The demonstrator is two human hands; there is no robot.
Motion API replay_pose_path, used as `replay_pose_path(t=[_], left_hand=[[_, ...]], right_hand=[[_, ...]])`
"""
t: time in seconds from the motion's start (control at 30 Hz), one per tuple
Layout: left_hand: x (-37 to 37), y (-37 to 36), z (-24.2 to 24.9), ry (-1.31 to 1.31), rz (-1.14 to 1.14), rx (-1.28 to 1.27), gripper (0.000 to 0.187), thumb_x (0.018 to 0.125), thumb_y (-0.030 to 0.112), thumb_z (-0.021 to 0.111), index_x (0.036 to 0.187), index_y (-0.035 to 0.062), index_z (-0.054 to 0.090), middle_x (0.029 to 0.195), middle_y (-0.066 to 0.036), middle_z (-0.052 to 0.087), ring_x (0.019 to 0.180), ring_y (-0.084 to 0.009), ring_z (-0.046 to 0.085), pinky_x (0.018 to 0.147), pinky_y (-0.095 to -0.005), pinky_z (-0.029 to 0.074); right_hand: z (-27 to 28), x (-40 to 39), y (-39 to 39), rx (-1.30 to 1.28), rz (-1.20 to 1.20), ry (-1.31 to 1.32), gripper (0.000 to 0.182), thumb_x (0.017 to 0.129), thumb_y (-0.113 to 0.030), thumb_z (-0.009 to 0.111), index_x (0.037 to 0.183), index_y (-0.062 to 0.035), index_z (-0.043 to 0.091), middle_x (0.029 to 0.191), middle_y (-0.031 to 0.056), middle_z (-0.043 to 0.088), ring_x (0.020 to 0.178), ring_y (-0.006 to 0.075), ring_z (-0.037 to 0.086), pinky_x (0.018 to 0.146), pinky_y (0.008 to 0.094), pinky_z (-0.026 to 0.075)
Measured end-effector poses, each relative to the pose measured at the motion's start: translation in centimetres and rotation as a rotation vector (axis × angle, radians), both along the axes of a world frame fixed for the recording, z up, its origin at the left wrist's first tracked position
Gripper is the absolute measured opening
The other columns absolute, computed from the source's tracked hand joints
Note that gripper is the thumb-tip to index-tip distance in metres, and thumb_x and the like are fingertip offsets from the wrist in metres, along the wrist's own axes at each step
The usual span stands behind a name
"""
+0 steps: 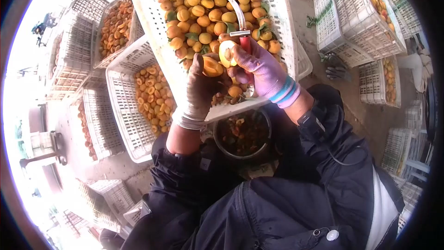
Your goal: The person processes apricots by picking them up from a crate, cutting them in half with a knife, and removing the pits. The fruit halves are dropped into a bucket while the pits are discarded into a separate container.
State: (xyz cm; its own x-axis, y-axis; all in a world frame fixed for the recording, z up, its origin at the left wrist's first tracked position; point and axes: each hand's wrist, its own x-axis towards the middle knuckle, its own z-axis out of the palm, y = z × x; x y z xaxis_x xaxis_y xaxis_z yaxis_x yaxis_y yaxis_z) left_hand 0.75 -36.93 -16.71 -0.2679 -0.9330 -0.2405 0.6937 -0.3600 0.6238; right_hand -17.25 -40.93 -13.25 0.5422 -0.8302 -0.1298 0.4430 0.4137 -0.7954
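My left hand (196,90), in a white glove stained dark at the fingers, is closed around an apricot half (212,67), its orange cut face showing. Just beside it, my right hand (267,71) in a purple glove grips a knife by its red handle (245,44). The curved blade (237,9) points up and away from me. Between the right thumb and fingers sits another apricot half (226,53), with what looks like the stone in it. Both hands are over a white crate (152,28) of whole apricots (203,21) with some green leaves.
Below the crate's near edge stands a round bucket (216,140) with dark scraps inside. At left, a white crate (121,106) holds apricot halves (155,99); another crate of halves (115,23) is behind it. Stacked crates (344,23) of fruit stand at right, near a dark glove (337,72).
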Motion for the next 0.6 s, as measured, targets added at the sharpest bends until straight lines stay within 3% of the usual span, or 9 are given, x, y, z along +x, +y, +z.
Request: replay_pose_path(t=[0.07, 0.13, 0.2, 0.23, 0.27, 0.3, 0.37, 0.5, 0.6], left_hand=[[-0.1, 0.2, 0.6, -0.242, -0.004, -0.029, 0.055, 0.094, 0.059, 0.049, 0.116, 0.0091, 0.057, 0.103, -0.009, 0.065, 0.090, -0.0207, 0.062, 0.071, -0.0316, 0.049], [-0.1, 0.4, 0.4, -0.306, -0.047, -0.037, 0.053, 0.094, 0.057, 0.049, 0.116, 0.0088, 0.057, 0.103, -0.009, 0.065, 0.090, -0.0199, 0.063, 0.068, -0.0299, 0.049], [-1.1, 0.4, 0.4, -0.369, -0.091, -0.045, 0.051, 0.095, 0.055, 0.050, 0.116, 0.0085, 0.058, 0.104, -0.010, 0.066, 0.090, -0.0190, 0.064, 0.065, -0.0282, 0.050], [-2.4, 0.4, 0.3, -0.409, 0.038, -0.062, 0.049, 0.095, 0.054, 0.050, 0.114, 0.0090, 0.059, 0.096, -0.008, 0.066, 0.081, -0.0167, 0.063, 0.059, -0.0253, 0.047], [-3.1, 0.4, 0.5, -0.449, 0.168, -0.078, 0.048, 0.096, 0.053, 0.050, 0.112, 0.0095, 0.059, 0.089, -0.006, 0.066, 0.072, -0.0143, 0.062, 0.053, -0.0224, 0.044], [-1.6, 0.6, 2.1, -0.363, -0.110, -0.074, 0.049, 0.098, 0.050, 0.049, 0.113, 0.0050, 0.059, 0.076, -0.005, 0.063, 0.061, -0.0123, 0.056, 0.056, -0.0214, 0.042], [-1.7, 0.6, 2.2, -0.346, -0.137, -0.058, 0.047, 0.098, 0.050, 0.050, 0.114, 0.0059, 0.059, 0.075, -0.004, 0.062, 0.060, -0.0112, 0.054, 0.055, -0.0212, 0.039], [-1.7, 0.8, 2.8, -0.348, -0.151, -0.031, 0.042, 0.098, 0.047, 0.051, 0.113, 0.0085, 0.060, 0.074, -0.001, 0.059, 0.058, -0.0075, 0.048, 0.053, -0.0205, 0.034], [-1.1, 0.6, 1.4, -0.355, -0.147, -0.050, 0.036, 0.098, 0.041, 0.053, 0.111, 0.0079, 0.061, 0.077, 0.000, 0.059, 0.061, -0.0056, 0.049, 0.054, -0.0192, 0.034]], right_hand=[[0.2, -0.1, -0.1, -0.053, 0.021, 0.050, 0.044, 0.095, -0.034, 0.064, 0.128, -0.0068, 0.054, 0.090, -0.0012, 0.060, 0.074, 0.0052, 0.055, 0.057, 0.0173, 0.040], [0.4, -0.2, -0.1, -0.105, 0.043, 0.099, 0.044, 0.094, -0.034, 0.065, 0.127, -0.0060, 0.055, 0.090, -0.0016, 0.060, 0.076, 0.0048, 0.055, 0.060, 0.0175, 0.042], [0.7, -0.3, 0.2, -0.358, 0.047, 0.257, 0.042, 0.094, -0.034, 0.065, 0.122, -0.0038, 0.058, 0.093, -0.0017, 0.062, 0.079, 0.0046, 0.056, 0.068, 0.0192, 0.046], [0.5, 0.0, 0.4, -0.382, 0.028, 0.270, 0.039, 0.094, -0.035, 0.064, 0.115, -0.0024, 0.060, 0.094, -0.0004, 0.065, 0.082, 0.0054, 0.057, 0.075, 0.0206, 0.048], [-0.2, 0.0, 0.4, -0.381, 0.029, 0.268, 0.039, 0.094, -0.035, 0.064, 0.115, -0.0024, 0.060, 0.094, -0.0004, 0.065, 0.082, 0.0054, 0.057, 0.075, 0.0206, 0.048], [-1.0, 0.1, 0.2, -0.436, 0.042, 0.340, 0.040, 0.095, -0.034, 0.063, 0.120, -0.0028, 0.058, 0.101, 0.0011, 0.064, 0.091, 0.0074, 0.058, 0.083, 0.0224, 0.047], [-1.5, 0.2, 0.3, -0.465, 0.062, 0.365, 0.043, 0.096, -0.034, 0.062, 0.125, -0.0027, 0.057, 0.111, 0.0044, 0.064, 0.105, 0.0122, 0.058, 0.097, 0.0276, 0.044], [-1.6, 0.5, 0.5, -0.517, 0.026, 0.345, 0.041, 0.096, -0.033, 0.062, 0.125, -0.0040, 0.057, 0.108, 0.0022, 0.063, 0.098, 0.0094, 0.058, 0.088, 0.0243, 0.047], [-1.0, 0.4, 0.6, -0.479, -0.040, 0.371, 0.041, 0.092, -0.038, 0.066, 0.112, -0.0022, 0.061, 0.093, 0.0009, 0.067, 0.086, 0.0072, 0.061, 0.078, 0.0220, 0.050]])
